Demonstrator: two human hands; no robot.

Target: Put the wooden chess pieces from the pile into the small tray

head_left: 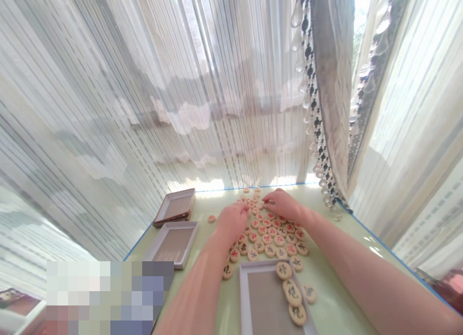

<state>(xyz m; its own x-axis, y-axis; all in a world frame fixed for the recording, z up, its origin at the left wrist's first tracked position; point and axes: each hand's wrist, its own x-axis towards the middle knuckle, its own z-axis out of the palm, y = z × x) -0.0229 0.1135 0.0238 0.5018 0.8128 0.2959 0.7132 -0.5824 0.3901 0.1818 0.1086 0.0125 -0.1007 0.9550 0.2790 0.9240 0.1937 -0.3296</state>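
Note:
Many round wooden Chinese chess pieces [266, 238] with red or black characters lie spread over the table, most of them face up. My left hand [234, 218] rests at the left edge of the spread, its fingers bent and pressed together over the pieces; what is under the fingertips is hidden. At the far right of the spread is my right hand [284, 204], fingers curled down with the tips among the pieces. Whatever it pinches is too small to make out. Nearest me, a shallow grey box tray [244, 291] has several black-character pieces [292, 292] along its right side.
On the left stand another shallow grey box tray [190, 246] and a brown-edged box [191, 205]. One lone piece [211, 219] lies left of the spread. The pale green table [325, 248] has a blue edge and meets a striped sheer curtain [217, 132]. Beaded trim [318, 127] hangs at the right.

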